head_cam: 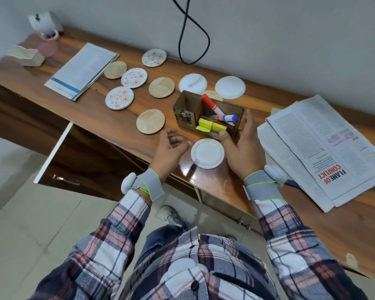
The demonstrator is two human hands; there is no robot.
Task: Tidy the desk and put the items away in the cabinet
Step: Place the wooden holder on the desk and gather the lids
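Note:
A small wooden organizer (187, 109) stands mid-desk, holding markers (212, 106) and yellow sticky notes (210, 126). My right hand (245, 146) lies against its right side with straight fingers, thumb at its front corner. My left hand (171, 148) hovers left of it above the desk edge, fingers loosely curled and holding nothing. A white round coaster (207, 153) lies between my hands. Several more coasters, floral (134, 78), wooden (150, 124) and white (230, 87), are spread over the wooden desk (100, 113).
An open newspaper (325, 148) covers the desk's right part, and a folded paper (82, 70) lies at the left. A cream holder (27, 56) and a pink item sit at the far left corner. A cabinet door (74, 161) below the desk stands open. A black cable hangs on the wall.

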